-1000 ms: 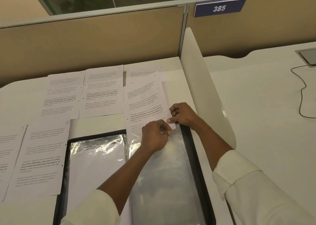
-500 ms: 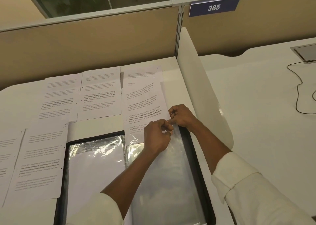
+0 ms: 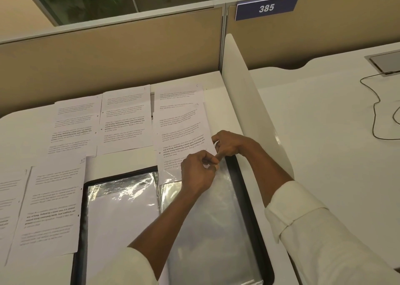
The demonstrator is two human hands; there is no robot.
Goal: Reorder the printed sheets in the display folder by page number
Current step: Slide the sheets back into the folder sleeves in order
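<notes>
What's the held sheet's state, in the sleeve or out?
Mostly out: only the bottom edge of the sheet lies inside the sleeve.

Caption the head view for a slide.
Left hand and right hand pinch a printed white sheet at a black folder's clear plastic sleeve.

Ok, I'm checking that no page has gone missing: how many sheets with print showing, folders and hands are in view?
sheets: 6
folder: 1
hands: 2
Total: 9
</notes>
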